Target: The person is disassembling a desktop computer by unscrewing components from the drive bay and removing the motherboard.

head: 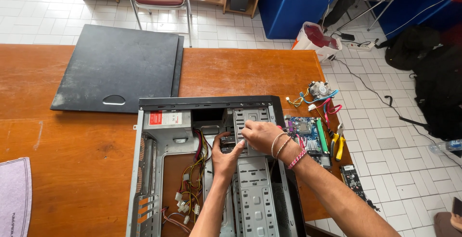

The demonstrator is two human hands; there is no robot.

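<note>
Drive [228,143], a small dark box inside the open computer case [159,169], at twelve o'clock of the left hand [225,157], whose grip clasps it; right hand [260,136] pinches its top. Probably rigid, fragile; best held by edges.

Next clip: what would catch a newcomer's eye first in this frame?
The open computer case lying on the wooden table, with both hands deep inside it: the left hand and the right hand meet at a small dark part near the drive cage. Just right of the case lies a blue motherboard with yellow-handled pliers beside it, and the removed black side panel rests behind the case.
</note>
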